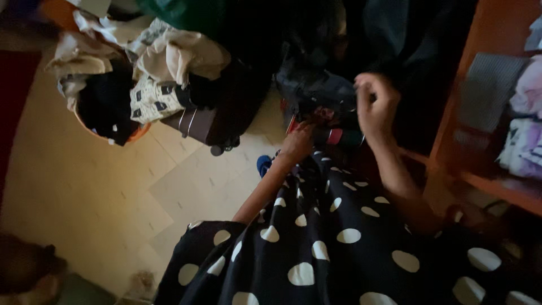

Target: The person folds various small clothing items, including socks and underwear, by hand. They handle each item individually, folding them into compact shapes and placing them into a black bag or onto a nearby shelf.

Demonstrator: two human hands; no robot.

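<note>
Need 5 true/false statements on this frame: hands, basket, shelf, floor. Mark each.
1. The right hand is raised with fingers pinched on dark cloth. True.
2. The left hand is inside the basket. False: it reaches into the dark cloth pile ahead, well away from the basket.
3. The basket is heaped with clothes. True.
4. The shelf at right is bare. False: folded clothes lie on it.
5. The person wears a dark polka-dot garment. True.
</note>
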